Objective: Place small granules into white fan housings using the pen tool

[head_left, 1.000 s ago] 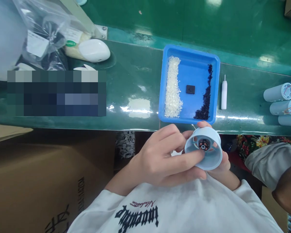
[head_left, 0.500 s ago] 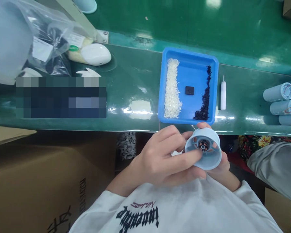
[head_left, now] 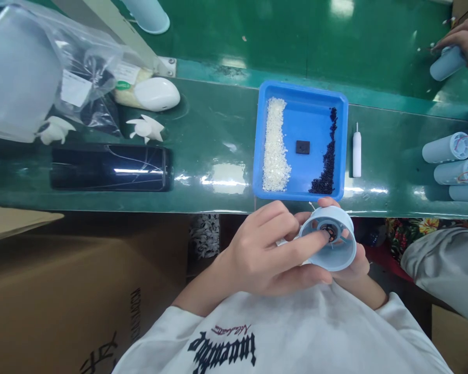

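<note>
A pale blue round fan housing (head_left: 337, 249) with a dark motor hub in its middle is held just below the table edge, in front of my chest. My right hand (head_left: 354, 259) grips it from underneath, mostly hidden behind it. My left hand (head_left: 269, 252) wraps the housing's left side, its index finger reaching into the opening onto the hub. Just above lies a blue tray (head_left: 301, 104) with a strip of white beads (head_left: 275, 148), a strip of dark small parts (head_left: 326, 156) and a black square piece (head_left: 302, 147).
A white applicator bottle (head_left: 357, 151) lies right of the tray. Pale blue cylinders (head_left: 448, 148) are stacked at the right edge. A black phone (head_left: 109, 167), white fan blades (head_left: 147, 129), plastic bags (head_left: 42, 67) sit left. Another person's hand (head_left: 462, 36) holds a cylinder top right. Cardboard box (head_left: 62, 291) below.
My left index finger has slid into the housing and now covers the hub. The view shifted slightly; another person's hand came into view at the top right.
</note>
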A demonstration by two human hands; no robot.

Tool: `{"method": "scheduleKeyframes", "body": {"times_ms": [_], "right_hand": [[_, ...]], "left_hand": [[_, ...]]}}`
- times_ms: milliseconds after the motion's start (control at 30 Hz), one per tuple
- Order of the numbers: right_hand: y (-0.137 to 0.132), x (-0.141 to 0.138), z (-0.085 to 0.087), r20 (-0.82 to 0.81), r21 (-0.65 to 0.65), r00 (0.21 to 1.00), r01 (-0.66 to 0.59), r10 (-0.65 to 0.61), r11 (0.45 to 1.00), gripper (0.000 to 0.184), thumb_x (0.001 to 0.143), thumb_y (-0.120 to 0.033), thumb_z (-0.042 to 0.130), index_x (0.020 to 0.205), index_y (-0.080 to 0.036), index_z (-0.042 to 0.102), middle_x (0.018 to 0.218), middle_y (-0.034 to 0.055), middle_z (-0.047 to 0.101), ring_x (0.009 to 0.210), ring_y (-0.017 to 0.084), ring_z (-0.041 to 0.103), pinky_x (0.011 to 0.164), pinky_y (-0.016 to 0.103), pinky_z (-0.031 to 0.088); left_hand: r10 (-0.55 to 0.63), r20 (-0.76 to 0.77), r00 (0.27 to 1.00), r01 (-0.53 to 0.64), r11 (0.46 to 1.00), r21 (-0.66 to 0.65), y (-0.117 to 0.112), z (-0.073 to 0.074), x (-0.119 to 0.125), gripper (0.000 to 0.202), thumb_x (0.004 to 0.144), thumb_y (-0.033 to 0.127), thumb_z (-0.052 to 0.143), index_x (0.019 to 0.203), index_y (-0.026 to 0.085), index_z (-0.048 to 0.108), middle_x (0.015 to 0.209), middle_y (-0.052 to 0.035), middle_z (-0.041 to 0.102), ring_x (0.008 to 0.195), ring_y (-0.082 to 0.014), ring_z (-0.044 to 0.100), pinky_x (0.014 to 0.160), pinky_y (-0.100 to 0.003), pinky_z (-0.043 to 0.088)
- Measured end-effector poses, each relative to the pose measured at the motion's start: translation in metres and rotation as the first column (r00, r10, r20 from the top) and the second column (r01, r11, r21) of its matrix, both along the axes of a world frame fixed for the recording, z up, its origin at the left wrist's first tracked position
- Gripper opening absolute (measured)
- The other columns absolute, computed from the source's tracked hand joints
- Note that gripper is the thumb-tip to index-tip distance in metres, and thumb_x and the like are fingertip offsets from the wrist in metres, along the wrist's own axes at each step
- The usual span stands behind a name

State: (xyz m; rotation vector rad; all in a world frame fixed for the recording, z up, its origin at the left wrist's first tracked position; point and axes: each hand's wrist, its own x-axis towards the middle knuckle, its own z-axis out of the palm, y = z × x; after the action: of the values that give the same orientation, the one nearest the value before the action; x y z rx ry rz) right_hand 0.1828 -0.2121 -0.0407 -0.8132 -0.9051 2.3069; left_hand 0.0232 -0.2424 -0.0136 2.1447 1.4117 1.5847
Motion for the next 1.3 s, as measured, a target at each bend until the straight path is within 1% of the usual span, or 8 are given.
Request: {"method": "scheduleKeyframes", "body": {"times_ms": [133, 233, 467, 667, 900, 1033, 1100, 1300], "right_hand": [[0.0, 0.0, 0.0, -0.081, 0.004, 0.997, 0.003, -0.002, 1.0, 0.073, 0.07, -0.071, 0.063, 0.129, -0.034, 0.046, 0.11, 0.0094, 0.063, 0.098, 0.028, 0.065, 0.075, 0.046, 0.055], [0.0, 0.001, -0.002, -0.123, 0.0, 0.992, -0.002, 0.002, 1.0, 0.074, 0.07, -0.071, 0.062, 0.131, -0.034, 0.044, 0.111, 0.0079, 0.062, 0.096, 0.027, 0.065, 0.077, 0.047, 0.055], [-0.001, 0.003, -0.006, -0.099, -0.061, 0.994, 0.034, -0.04, 0.998, 0.079, 0.064, -0.071, 0.068, 0.129, -0.033, 0.045, 0.106, 0.0067, 0.061, 0.094, 0.026, 0.064, 0.077, 0.045, 0.056], [0.0, 0.002, -0.002, -0.134, -0.048, 0.991, 0.018, -0.025, 0.999, 0.071, 0.07, -0.069, 0.064, 0.128, -0.033, 0.046, 0.104, 0.0063, 0.062, 0.093, 0.026, 0.064, 0.078, 0.045, 0.055], [0.007, -0.002, 0.006, -0.09, -0.12, 0.995, 0.021, -0.032, 0.993, 0.079, 0.061, -0.081, 0.061, 0.12, -0.03, 0.05, 0.102, 0.0118, 0.065, 0.086, 0.027, 0.065, 0.066, 0.041, 0.053], [0.01, -0.005, 0.007, -0.255, -0.116, 0.967, -0.049, 0.018, 0.992, 0.068, 0.072, -0.08, 0.054, 0.12, -0.032, 0.052, 0.102, 0.0082, 0.066, 0.062, 0.016, 0.06, 0.052, 0.029, 0.047], [0.01, -0.006, 0.005, -0.331, -0.108, 0.943, -0.082, 0.042, 0.991, 0.065, 0.076, -0.079, 0.05, 0.122, -0.033, 0.053, 0.102, 0.0069, 0.066, 0.055, 0.013, 0.056, 0.049, 0.027, 0.045], [0.009, -0.004, -0.003, -0.329, -0.123, 0.942, -0.118, 0.072, 0.985, 0.066, 0.08, -0.078, 0.045, 0.129, -0.034, 0.052, 0.103, 0.0068, 0.065, 0.057, 0.014, 0.061, 0.053, 0.03, 0.048]], "left_hand": [[-0.002, -0.019, 1.0, 0.002, 1.0, -0.013, 0.0, 0.0, 0.0, 0.035, 0.092, 0.047, 0.051, 0.093, 0.014, 0.063, 0.064, 0.0004, 0.05, 0.058, -0.0102, 0.043, 0.054, -0.027, 0.041], [0.009, -0.028, 1.0, -0.009, 1.0, -0.005, 0.0, 0.0, 0.001, 0.034, 0.092, 0.047, 0.05, 0.089, 0.015, 0.062, 0.062, 0.0012, 0.047, 0.058, -0.01, 0.041, 0.053, -0.026, 0.04], [0.012, -0.01, 1.0, -0.013, 1.0, -0.017, 0.002, -0.001, 0.005, 0.036, 0.092, 0.049, 0.05, 0.084, 0.017, 0.062, 0.06, 0.0014, 0.045, 0.056, -0.0098, 0.039, 0.053, -0.025, 0.04], [-0.011, 0.014, 1.0, 0.011, 1.0, 0.013, 0.004, -0.002, 0.005, 0.031, 0.09, 0.048, 0.054, 0.085, 0.018, 0.063, 0.06, 0.0017, 0.047, 0.056, -0.0102, 0.041, 0.053, -0.025, 0.042], [-0.067, 0.122, 0.99, 0.064, 0.998, 0.022, 0.003, -0.001, 0.001, 0.017, 0.088, 0.036, 0.061, 0.091, 0.019, 0.062, 0.062, 0.0032, 0.051, 0.056, -0.0095, 0.048, 0.053, -0.025, 0.045], [-0.083, 0.119, 0.989, 0.082, 0.997, 0.008, 0.005, 0.005, -0.002, 0.011, 0.088, 0.028, 0.062, 0.094, 0.019, 0.061, 0.065, 0.0026, 0.056, 0.057, -0.009, 0.05, 0.053, -0.026, 0.047], [-0.082, 0.121, 0.989, 0.082, 0.997, 0.004, 0.006, 0.006, -0.003, 0.011, 0.089, 0.027, 0.061, 0.095, 0.018, 0.061, 0.065, 0.0025, 0.056, 0.057, -0.0088, 0.049, 0.053, -0.026, 0.046], [-0.07, 0.118, 0.991, 0.072, 0.997, -0.012, 0.007, 0.003, -0.004, 0.011, 0.089, 0.025, 0.061, 0.096, 0.019, 0.065, 0.062, 0.0026, 0.049, 0.057, -0.009, 0.046, 0.05, -0.025, 0.044]]}}
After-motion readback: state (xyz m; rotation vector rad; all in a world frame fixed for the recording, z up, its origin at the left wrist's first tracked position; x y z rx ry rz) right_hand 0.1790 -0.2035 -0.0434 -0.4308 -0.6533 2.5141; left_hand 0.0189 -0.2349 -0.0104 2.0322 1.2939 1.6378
